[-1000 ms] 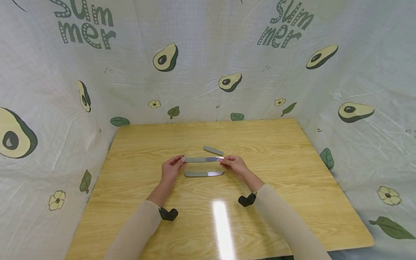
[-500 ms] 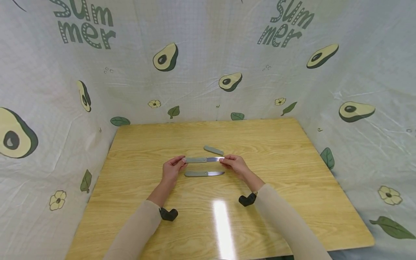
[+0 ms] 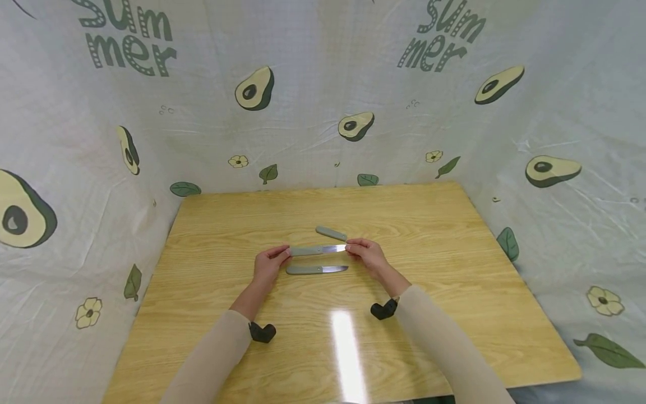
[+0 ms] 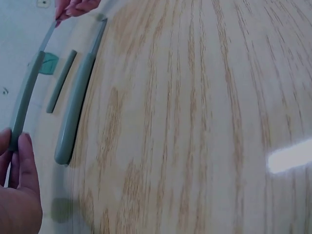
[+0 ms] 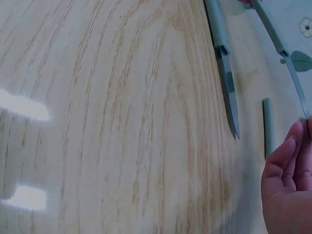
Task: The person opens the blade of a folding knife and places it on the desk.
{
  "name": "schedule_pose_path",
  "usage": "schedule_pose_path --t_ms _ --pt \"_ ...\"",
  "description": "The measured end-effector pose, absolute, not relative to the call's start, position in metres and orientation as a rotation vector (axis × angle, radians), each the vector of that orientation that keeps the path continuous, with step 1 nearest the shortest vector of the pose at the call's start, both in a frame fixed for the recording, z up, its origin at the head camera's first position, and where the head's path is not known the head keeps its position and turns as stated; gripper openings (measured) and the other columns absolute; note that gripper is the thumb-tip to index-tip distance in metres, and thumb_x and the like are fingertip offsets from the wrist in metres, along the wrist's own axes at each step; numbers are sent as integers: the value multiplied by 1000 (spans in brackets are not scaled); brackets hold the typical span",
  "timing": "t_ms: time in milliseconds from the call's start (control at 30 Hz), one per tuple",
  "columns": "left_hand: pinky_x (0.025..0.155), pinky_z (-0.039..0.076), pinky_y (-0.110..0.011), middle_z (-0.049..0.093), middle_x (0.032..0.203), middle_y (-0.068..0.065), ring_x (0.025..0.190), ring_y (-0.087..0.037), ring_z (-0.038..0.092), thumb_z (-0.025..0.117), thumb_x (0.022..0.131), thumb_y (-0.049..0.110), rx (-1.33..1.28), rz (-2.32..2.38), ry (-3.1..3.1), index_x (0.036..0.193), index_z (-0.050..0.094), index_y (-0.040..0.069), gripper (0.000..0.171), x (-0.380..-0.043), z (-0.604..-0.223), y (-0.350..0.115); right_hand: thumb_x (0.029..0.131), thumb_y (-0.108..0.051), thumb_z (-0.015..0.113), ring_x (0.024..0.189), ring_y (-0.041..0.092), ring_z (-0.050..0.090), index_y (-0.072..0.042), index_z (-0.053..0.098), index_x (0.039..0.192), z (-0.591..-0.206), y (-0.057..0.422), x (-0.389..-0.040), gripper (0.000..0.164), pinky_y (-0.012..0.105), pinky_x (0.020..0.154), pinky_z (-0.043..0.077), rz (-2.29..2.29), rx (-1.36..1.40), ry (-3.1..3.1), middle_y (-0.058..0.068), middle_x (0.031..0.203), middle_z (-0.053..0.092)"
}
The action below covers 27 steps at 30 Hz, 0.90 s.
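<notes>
Between the left hand (image 3: pixel 267 265) and the right hand (image 3: pixel 370 255), an unfolded knife (image 3: pixel 305 251) is held lengthwise from left to right, apparently raised off the table (image 3: pixel 429 264): the butt of its grey-green handle is pinched by the left fingers, the blade near its tip by the right. Over the last second it has been shifted slightly to the right and toward the near side; the work seems little altered by this, since the blade is out and both ends remain gripped. Nearer, a second unfolded knife (image 3: pixel 304 270) is laid roughly parallel, its tip pointed right. Farther off, a short grey-green handle (image 3: pixel 331 233) is set aslant, with no blade seen. Beyond the far edge, a printed cloth (image 3: pixel 303 151) is hung.
</notes>
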<state>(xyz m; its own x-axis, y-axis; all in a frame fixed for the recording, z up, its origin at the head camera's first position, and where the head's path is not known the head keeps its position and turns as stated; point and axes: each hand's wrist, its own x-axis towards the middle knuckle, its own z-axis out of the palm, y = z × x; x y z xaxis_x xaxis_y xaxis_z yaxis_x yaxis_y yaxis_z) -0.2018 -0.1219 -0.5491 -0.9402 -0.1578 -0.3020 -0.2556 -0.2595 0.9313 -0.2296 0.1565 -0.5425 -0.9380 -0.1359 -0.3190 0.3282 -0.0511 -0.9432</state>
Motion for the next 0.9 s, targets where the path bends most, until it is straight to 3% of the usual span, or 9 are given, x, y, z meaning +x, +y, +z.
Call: schedule_pose_path --t_ms 200,367,667,900 --pt "80 59 -20 67 110 -15 87 -11 72 69 88 5 -578 2235 2033 116 66 -7 31 -202 -557 -124 89 -8 68 72 4 63 5 60 123 -552 153 -232 37 16 65 52 -1939 199 2068 -11 76 69" --pt "74 58 -17 68 112 -18 86 -10 72 72 87 13 -628 2077 2209 113 70 -1 29 -201 -560 -123 87 -12 71 62 6 58 2 64 118 -554 149 -232 35 18 53 43 -1792 207 2233 -10 71 69" --pt "77 57 -28 73 106 -12 97 -24 68 76 84 27 -595 1739 2560 113 73 8 34 -199 -560 -120 81 -16 78 55 6 58 -2 65 114 -554 145 -232 38 17 48 42 -1597 245 2380 0 76 72" --pt "81 58 -36 75 99 -10 93 -24 69 79 81 28 -575 1691 2667 117 70 8 42 -199 -565 -115 80 -20 79 57 6 61 -3 64 112 -555 147 -232 39 17 50 45 -1537 219 2442 3 76 73"
